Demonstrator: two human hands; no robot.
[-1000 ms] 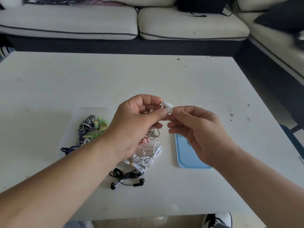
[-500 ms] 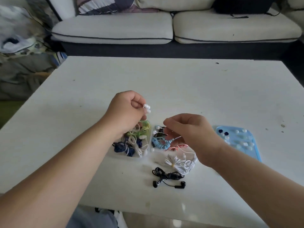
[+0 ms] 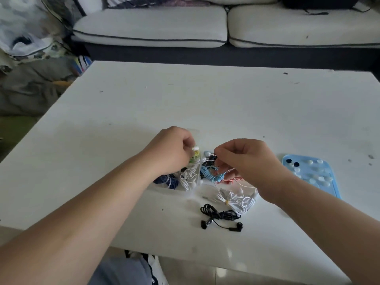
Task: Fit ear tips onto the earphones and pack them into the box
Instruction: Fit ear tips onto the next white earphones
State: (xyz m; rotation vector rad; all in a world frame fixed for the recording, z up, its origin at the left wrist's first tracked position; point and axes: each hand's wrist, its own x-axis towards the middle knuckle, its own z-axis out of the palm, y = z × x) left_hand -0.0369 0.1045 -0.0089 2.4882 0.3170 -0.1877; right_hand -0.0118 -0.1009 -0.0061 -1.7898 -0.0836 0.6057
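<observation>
Pinching a small white earbud point(image 3: 195, 148), the left hand point(image 3: 170, 153) sits lower over the clear plastic box point(image 3: 174, 190); the right hand point(image 3: 248, 161) still pinches the thin white cable point(image 3: 229, 170).

The left hand point(image 3: 170, 150) covers the upper part of the clear box point(image 3: 176, 191), and only a small white piece point(image 3: 195, 148) shows at its fingertips. Whether the right hand point(image 3: 246, 161) pinches the thin cord point(image 3: 231, 170) is too fine to tell. The sofa point(image 3: 152, 27) runs off the top edge.

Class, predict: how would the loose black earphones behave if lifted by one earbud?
Probably floppy: the black earphones have a thin, loosely bundled cable that would likely dangle. Likely light, being small; the free bud might swing.
</observation>
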